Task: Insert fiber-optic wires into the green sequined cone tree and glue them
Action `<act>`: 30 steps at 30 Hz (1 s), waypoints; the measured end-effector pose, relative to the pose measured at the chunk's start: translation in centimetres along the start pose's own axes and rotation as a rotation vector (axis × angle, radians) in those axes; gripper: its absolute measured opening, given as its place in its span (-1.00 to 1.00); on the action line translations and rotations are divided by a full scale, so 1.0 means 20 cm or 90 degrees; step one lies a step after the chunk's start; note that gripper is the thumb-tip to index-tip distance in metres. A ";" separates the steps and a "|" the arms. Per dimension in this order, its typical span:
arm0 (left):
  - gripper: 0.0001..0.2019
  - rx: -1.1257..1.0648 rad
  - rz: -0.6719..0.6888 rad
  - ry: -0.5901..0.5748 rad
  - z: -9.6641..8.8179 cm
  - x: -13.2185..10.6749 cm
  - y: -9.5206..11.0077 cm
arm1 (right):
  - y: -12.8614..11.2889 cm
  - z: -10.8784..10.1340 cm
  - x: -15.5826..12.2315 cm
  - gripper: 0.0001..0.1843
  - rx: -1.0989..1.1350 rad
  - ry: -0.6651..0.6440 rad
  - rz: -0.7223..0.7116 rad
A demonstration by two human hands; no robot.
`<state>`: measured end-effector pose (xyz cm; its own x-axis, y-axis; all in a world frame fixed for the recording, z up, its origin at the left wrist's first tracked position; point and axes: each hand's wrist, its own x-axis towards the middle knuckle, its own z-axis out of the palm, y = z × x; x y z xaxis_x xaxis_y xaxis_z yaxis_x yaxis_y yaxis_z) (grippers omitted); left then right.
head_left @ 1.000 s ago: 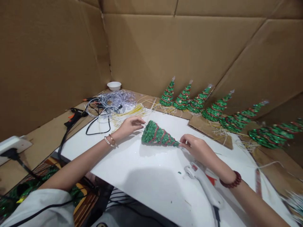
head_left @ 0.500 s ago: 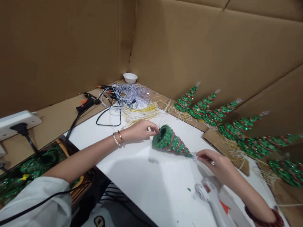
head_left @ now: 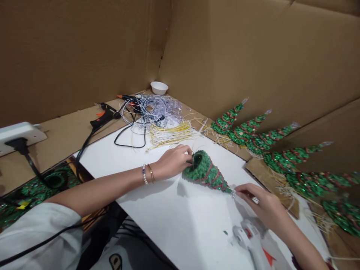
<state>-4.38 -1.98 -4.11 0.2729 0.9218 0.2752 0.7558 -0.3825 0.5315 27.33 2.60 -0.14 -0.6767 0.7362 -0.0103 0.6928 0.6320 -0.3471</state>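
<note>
One sequinned Christmas tree point(head_left: 209, 172): between the two hands above the white board point(head_left: 165, 221), on its side, open base toward the left hand and tip toward the right; from here I can't tell whether it touches the board.
Left hand point(head_left: 173, 162): apart from the right, fingers bunched at the rim of the hollow base, beside a thin wire point(head_left: 192, 154); whether they grip wire or rim, I can't make out.
Right hand point(head_left: 261, 200): thumb and finger pinched on a pale strand point(head_left: 231, 188) at the tip.
White hand tool point(head_left: 254, 242): probably a glue gun, lying just below the right wrist; if it is hot, a careless drop of that arm could mean a burn.
Strand and wire: too hard a pull could, I'd judge, tear the tip or slip out of the fingers; a slack one might kink inside the cone.
Red garland point(head_left: 213, 174): squeezing or twisting the cone could loosen it.
Yellow-and-white wire bundle point(head_left: 170, 133): near the left hand; a sleeve or finger could snag it.
Standing trees point(head_left: 225, 123): lined along the cardboard wall point(head_left: 247, 63); a wide elbow might topple one.
</note>
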 end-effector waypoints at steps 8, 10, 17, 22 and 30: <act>-0.82 0.054 -0.034 -0.052 0.02 0.05 0.04 | 0.00 0.01 0.00 -0.80 0.001 -0.012 0.005; -0.84 0.076 -0.038 -0.079 -0.01 0.09 0.06 | -0.01 0.01 0.01 -0.80 0.003 -0.017 0.013; -0.86 0.199 0.035 -0.163 -0.05 0.23 0.10 | -0.03 0.01 0.01 -0.82 0.008 -0.032 0.029; -0.88 0.201 0.035 -0.160 -0.04 0.26 0.09 | -0.04 -0.01 0.01 -0.82 0.008 -0.030 0.028; -0.90 0.185 0.084 -0.176 -0.06 0.29 0.06 | -0.10 -0.05 0.02 -0.81 0.040 -0.001 0.025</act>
<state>-2.68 2.77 -0.94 0.4980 0.8635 0.0794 0.8294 -0.5010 0.2472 25.93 1.90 1.48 -0.6501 0.7594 -0.0267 0.7017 0.5865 -0.4045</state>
